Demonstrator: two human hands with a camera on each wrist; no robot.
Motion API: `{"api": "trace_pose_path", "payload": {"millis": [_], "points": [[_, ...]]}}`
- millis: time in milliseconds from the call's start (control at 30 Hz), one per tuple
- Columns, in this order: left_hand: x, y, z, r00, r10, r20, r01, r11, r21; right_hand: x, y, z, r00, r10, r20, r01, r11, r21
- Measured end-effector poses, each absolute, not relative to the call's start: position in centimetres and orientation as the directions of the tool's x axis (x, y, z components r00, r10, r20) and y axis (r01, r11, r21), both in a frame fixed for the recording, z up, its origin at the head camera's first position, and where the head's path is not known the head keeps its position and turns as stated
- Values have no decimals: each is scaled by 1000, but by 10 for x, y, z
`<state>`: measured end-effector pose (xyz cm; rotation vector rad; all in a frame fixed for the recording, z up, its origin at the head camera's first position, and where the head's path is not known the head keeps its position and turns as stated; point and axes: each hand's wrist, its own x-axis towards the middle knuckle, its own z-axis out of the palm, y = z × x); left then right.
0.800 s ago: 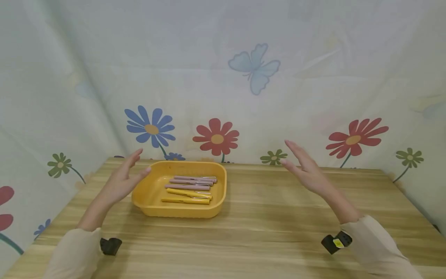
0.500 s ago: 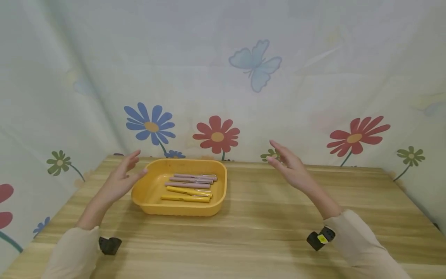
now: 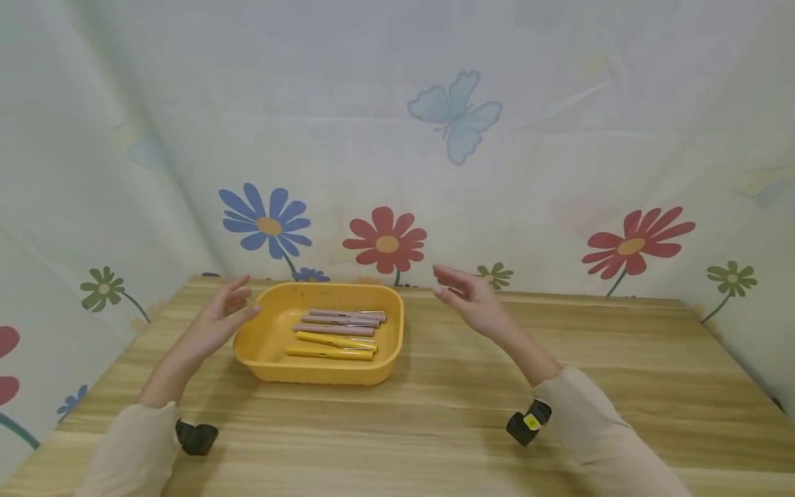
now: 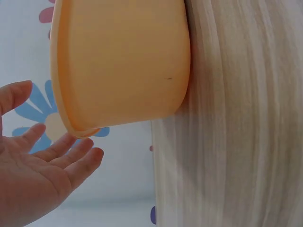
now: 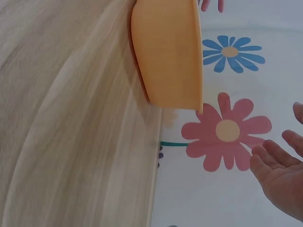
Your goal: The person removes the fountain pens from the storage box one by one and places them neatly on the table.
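A yellow plastic basin [image 3: 323, 375] stands on the wooden table, left of centre in the head view. Inside it lie several pens: mauve pens [image 3: 335, 330] towards the back and yellow pens [image 3: 330, 353] towards the front. My left hand [image 3: 208, 331] hovers by the basin's left end, palm turned inward, fingers relaxed and holding nothing. To the right of the basin, my right hand [image 3: 481, 307] is raised with its fingers extended, also holding nothing. In the right wrist view a gap separates that hand from the basin wall [image 5: 165, 56].
The wooden table [image 3: 596, 386] extends to the right and in front of the basin. Behind it hangs a pale cloth [image 3: 546, 159] printed with flowers and a butterfly. Each wrist wears a small black camera.
My right hand has moved left, closer to the basin. The left hand has barely moved. Basin and pens stay where they were.
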<state>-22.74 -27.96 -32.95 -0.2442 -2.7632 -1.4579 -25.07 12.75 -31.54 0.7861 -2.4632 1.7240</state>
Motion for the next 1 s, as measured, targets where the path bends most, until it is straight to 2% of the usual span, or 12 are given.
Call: {"api": "trace_pose_path", "payload": {"millis": [300, 733, 1000], "points": [[-231, -287, -340, -993, 114, -33, 32, 524, 851, -253, 103, -327, -872, -406, 275, -391, 238, -889], [-240, -293, -352, -982, 167, -94, -40, 299, 953, -254, 72, -330, -865, -451, 219, -366, 268, -891], [-243, -297, -359, -978, 170, -123, -75, 265, 961, -260, 59, -331, -850, -475, 226, -382, 262, -886]]}}
